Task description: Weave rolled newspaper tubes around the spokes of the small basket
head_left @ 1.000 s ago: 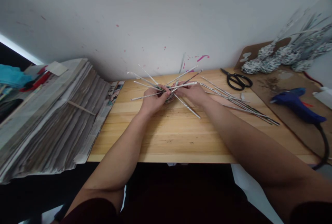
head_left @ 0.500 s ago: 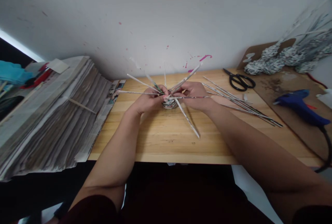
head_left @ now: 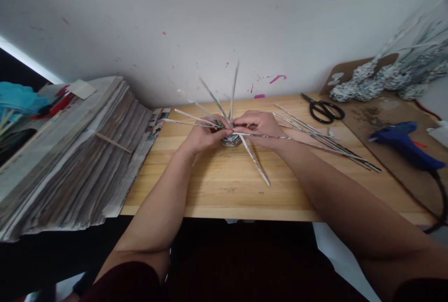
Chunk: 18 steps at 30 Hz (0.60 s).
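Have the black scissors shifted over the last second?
No. Against the brown board, the scissors keep the same place by its left edge, blades pointing toward the wall; only the whole view has shifted slightly.

Your left hand and right hand pinch the top of a small woven paper ball. Thin paper sticks poke out of it all around. You have more paper sticks lying on the desk by your right arm. Black scissors lie past them, near a blue glue gun. A big pile of newspapers sits on your left.
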### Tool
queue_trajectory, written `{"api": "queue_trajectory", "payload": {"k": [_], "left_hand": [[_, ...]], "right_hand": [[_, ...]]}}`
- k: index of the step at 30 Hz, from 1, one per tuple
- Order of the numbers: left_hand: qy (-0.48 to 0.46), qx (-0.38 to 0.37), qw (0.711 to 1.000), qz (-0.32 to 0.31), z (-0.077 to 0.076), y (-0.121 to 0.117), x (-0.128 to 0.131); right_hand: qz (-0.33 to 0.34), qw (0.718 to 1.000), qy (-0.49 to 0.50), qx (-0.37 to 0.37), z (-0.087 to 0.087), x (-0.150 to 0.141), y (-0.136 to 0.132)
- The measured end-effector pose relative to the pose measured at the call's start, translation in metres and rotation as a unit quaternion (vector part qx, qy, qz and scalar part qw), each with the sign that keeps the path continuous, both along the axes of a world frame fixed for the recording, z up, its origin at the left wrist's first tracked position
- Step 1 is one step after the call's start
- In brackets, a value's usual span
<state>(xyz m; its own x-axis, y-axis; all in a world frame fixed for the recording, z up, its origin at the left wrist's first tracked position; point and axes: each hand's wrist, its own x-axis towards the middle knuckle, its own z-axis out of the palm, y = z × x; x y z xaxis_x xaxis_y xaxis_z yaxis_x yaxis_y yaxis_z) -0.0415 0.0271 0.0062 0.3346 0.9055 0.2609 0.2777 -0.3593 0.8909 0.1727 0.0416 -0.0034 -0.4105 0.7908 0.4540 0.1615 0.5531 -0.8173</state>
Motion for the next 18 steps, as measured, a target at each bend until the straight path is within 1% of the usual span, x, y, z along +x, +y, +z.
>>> {"api": "queue_trajectory", "payload": {"k": [3, 8, 14, 18], "left_hand": [[0.019, 0.016, 1.0, 0.016, 0.0, 0.0, 0.0], [0.049, 0.011, 0.998, 0.04, 0.004, -0.002, 0.001], [0.08, 0.016, 0.994, 0.076, 0.004, -0.003, 0.005], [0.099, 0.011, 0.991, 0.084, 0.003, -0.004, 0.008]], "right_hand": [[-0.027, 1.0, 0.007, -0.011, -0.004, -0.003, 0.001], [-0.049, 0.996, 0.031, -0.072, -0.007, -0.011, -0.001], [-0.043, 0.992, 0.064, -0.099, -0.005, -0.014, -0.002], [-0.025, 0.995, 0.058, -0.08, -0.006, -0.011, 0.002]]}}
